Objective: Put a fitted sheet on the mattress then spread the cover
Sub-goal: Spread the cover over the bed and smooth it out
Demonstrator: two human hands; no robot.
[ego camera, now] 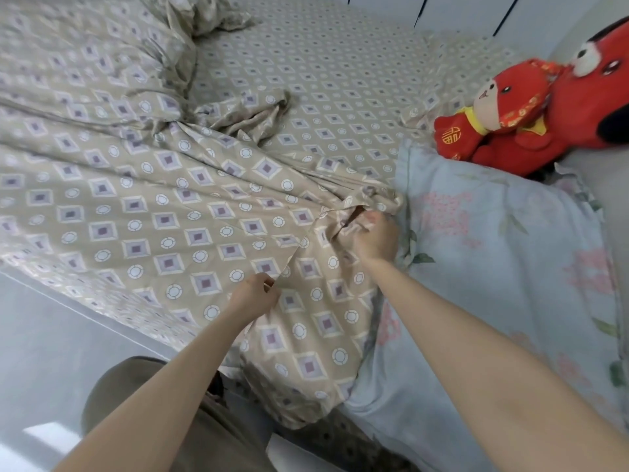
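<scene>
The cover [136, 199] is thin, slightly glossy beige cloth printed with mauve diamonds and white rings. It lies creased in long folds to the left of the pillow [493, 250], and its near corner hangs over the edge just beside the pillow's near end. The right hand [374, 238] is clenched on a bunched wad of the cover, right against the pillow's left edge. The left hand [253, 296], a little nearer and left of the pillow, pinches a raised fold of the same cloth between thumb and fingers. The pillow is soft and plump, pale blue with faded pink flowers and green leaves. Beyond it the fitted sheet [323, 80], in the same diamond print, lies flat and smooth. Two red plush toys [510, 107] of fuzzy fabric lean together just past the pillow's far end. Smooth, shiny grey floor [51, 335] shows well left of the pillow, below the hanging cover, and a pale wall [459, 11] with thin dark lines stands far behind.
</scene>
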